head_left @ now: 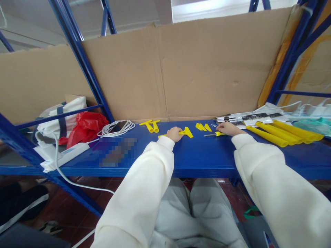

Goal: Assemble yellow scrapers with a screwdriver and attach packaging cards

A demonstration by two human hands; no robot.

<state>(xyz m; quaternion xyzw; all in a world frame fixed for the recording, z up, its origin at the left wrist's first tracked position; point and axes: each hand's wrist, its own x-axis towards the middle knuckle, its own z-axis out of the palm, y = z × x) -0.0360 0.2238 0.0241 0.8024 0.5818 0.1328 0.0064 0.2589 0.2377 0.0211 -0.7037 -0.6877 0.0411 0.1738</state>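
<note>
My left hand (174, 134) is closed around a yellow T-shaped piece (187, 132), whose wide end sticks out to the right, low over the blue shelf (201, 151). My right hand (226, 128) has its fingers on the yellow handle of a screwdriver (218, 133), its metal shaft pointing left. Between the hands, farther back, lie several small flat yellow pieces (203, 127). Tiny screws (214, 124) are scattered just left of my right fingers. Two yellow T-shaped parts (152, 126) rest beyond my left hand.
Several long yellow tubes (279, 135) and packaged strips (256, 117) lie at the right. Toward the left are a coiled white cable (116, 128), a red plastic bag (88, 125) and a white power strip (69, 155). A cardboard panel (201, 69) stands behind the shelf.
</note>
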